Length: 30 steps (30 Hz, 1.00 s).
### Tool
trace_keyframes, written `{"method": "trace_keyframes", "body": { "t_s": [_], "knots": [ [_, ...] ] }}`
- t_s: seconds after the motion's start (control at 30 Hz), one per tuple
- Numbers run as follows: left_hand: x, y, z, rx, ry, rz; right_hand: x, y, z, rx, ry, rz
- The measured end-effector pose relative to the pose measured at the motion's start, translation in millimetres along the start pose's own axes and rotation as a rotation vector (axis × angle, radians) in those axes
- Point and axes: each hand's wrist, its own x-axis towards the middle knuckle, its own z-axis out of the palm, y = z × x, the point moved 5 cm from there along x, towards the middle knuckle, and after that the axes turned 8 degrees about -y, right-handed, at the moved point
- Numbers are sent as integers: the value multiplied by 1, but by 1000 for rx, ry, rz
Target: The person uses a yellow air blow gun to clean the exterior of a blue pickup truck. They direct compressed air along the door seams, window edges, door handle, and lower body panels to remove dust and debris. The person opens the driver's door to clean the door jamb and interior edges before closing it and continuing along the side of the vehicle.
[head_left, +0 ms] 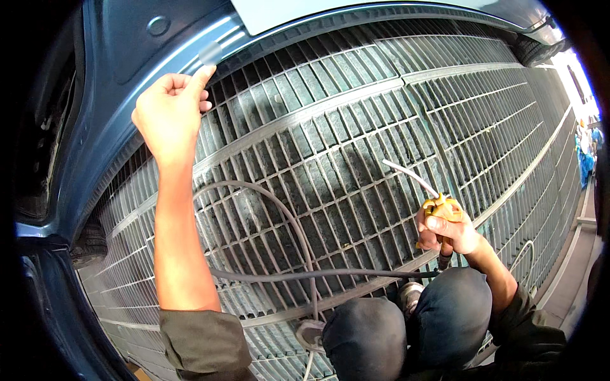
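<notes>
Raised at the upper left, my left hand has its fingers curled and its thumb pointing up at the blue car body's sill. A blurred greyish patch lies at the thumb tip. Whether something thin is pinched there I cannot make out. Lower right, in front of my knee, my right hand is closed around a yellow air blow gun. Its long pale nozzle points up and left. From the gun's base a dark hose runs left across the floor.
Metal grating forms the floor below the car. A thinner grey hose loops over it, left of my bent knees. Car tyres show at the upper right and the left. An open door frame stands at the lower left.
</notes>
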Motion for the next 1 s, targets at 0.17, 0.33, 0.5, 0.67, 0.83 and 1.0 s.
{"method": "trace_keyframes", "body": {
  "t_s": [0.17,0.33,0.5,0.67,0.83,1.0],
  "knots": [
    [0,30,31,14,-40,129,7,-2,7,-173,-19,40],
    [0,27,22,99,-18,141,-1,0,1,-94,9,22],
    [-3,-13,-21,102,45,125,-12,-3,-4,-31,64,-58],
    [-6,-44,-49,80,90,-10,-18,-7,-5,16,52,-79],
    [-14,-69,-31,-234,149,-75,-17,-6,-1,3,42,-46],
    [-20,-58,39,-795,143,-241,-19,-8,-2,-51,46,-51]
  ]
}}
